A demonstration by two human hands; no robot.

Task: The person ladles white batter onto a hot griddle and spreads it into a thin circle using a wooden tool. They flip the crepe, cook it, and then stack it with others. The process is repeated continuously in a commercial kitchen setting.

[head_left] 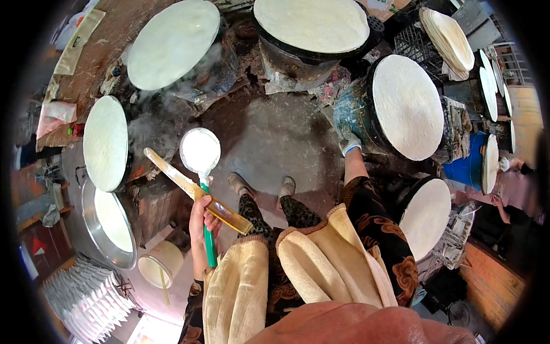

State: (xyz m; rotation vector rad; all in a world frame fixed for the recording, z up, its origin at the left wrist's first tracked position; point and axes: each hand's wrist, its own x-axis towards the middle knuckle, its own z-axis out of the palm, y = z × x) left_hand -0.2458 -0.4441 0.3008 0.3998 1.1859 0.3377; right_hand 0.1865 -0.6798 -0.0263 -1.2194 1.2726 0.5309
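Note:
My left hand (204, 218) is closed around two things at once. One is a ladle (208, 241) with a green handle, its round bowl full of white batter (200, 149). The other is a long, flat wooden spreader (189, 184), smeared with batter toward its far end and lying slantwise across the ladle handle. My right hand (350, 143), in a whitish glove, reaches low against the side of a blue-grey drum stove (354, 112). Its fingers are partly lost against the drum. A round griddle on that stove carries a pale sheet of batter (408, 108).
More round griddles with pale sheets (175, 46) stand in a ring around me; steam rises at the left. A metal basin (129, 252) and a white bucket (157, 265) with a stick are at lower left. Stacked flatbreads (447, 40) lie at upper right. Another person (513, 189) works at far right.

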